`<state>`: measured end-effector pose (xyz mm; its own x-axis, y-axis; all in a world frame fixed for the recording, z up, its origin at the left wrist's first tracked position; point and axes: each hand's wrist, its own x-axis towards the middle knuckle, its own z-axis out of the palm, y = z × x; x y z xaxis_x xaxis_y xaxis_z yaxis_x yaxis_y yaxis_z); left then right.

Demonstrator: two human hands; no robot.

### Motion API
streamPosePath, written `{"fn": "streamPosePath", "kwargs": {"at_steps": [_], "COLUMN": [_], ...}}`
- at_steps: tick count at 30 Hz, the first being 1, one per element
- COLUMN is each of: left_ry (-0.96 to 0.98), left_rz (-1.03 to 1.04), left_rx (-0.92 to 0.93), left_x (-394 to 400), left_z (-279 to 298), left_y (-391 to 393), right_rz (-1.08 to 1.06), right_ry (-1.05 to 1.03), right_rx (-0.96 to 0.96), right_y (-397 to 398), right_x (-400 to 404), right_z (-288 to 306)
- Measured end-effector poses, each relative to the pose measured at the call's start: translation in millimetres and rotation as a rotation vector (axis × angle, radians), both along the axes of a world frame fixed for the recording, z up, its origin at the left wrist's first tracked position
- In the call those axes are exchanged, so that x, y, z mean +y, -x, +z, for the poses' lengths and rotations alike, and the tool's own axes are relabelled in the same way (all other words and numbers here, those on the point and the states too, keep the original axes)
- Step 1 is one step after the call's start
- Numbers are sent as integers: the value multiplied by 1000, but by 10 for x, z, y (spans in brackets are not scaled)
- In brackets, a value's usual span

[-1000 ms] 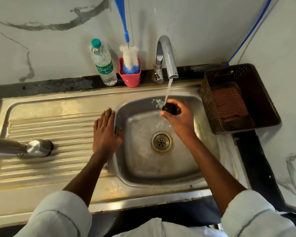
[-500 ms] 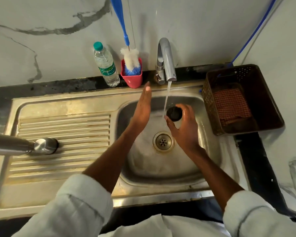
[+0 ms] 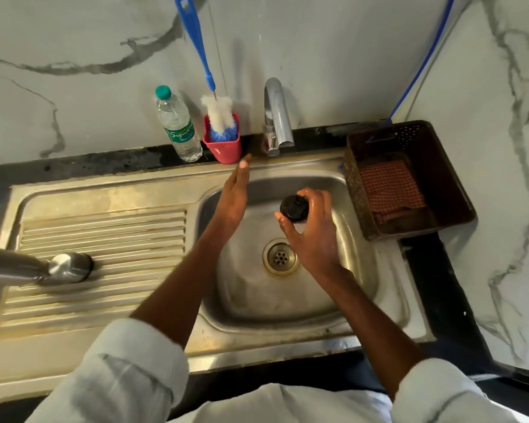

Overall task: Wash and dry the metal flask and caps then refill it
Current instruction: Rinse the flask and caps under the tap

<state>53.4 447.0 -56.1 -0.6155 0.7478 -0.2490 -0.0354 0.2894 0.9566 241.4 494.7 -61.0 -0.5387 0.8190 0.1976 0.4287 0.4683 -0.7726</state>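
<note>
My right hand (image 3: 313,236) pinches the black cap (image 3: 294,208) between thumb and fingers, over the sink (image 3: 361,264) basin, just behind the drain (image 3: 281,257) and below the tap (image 3: 277,117). My left hand (image 3: 234,198) holds nothing; its fingers are straight, reaching toward the back rim of the sink near the tap's base. The flask (image 3: 37,268) lies on its side on the ribbed drainboard at the sink's left end, well apart from both hands. I see no water falling from the spout now.

The cap looks rinsed, so I judge the step is closing the tap and getting the cap dried. To do it well, I should keep the cap over the basin so drips fall in the sink, tip it so water trapped inside runs out, and hold it by its rim, since wet plastic slips. The cloth (image 3: 390,190) in the basket (image 3: 452,190) at the sink's right edge is near my right hand, handy for wiping. The brush (image 3: 217,117) stands in the red cup (image 3: 223,149) beside the bottle (image 3: 177,126) along the back edge, should the cap's inside need scrubbing.
</note>
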Motion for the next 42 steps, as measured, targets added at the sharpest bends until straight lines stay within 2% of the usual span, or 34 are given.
{"fn": "streamPosePath", "kwargs": {"at_steps": [2,5,6,9,11,13,14,19,24,27,35,42], "left_ry": [33,84,100,112,103,118,126,220,360,440,497,562], "left_rz": [85,151,171,255,268,275,283,305,217,232,230,155], "left_rx": [89,184,200,271,313,357,376,507,675,713,811,908], "left_x": [-298,-845,-1035,-1514,-1825,-2066,-2193,-2840,-3504,-3826,-4261,-4313], "left_z": [-97,-246,-293,-384,-367,-334,-329,-330,-415,-407,-431,-449], "left_y": [-68,-212,-261,-360,-422,-432,-429,-252,121,325,757,941], "right_rz": [25,16,24,66,58,27,33,125,309,363,347,347], "right_ry": [32,281,258,97,174,399,428,305,445,422,335,209], "right_rx": [-58,-370,-359,-132,-209,-438,-483,-352,-166,-85,-117,-298], "right_y": [-11,-3,-1,48,101,172,190,485,896,1162,2007,2420], "right_x": [-49,-157,-210,-352,-441,-518,-572,-952,-1434,-1812,-2539,-2709], "right_z": [-81,-262,-267,-160,-177,-239,-256,-94,-13,73,28,-88]}}
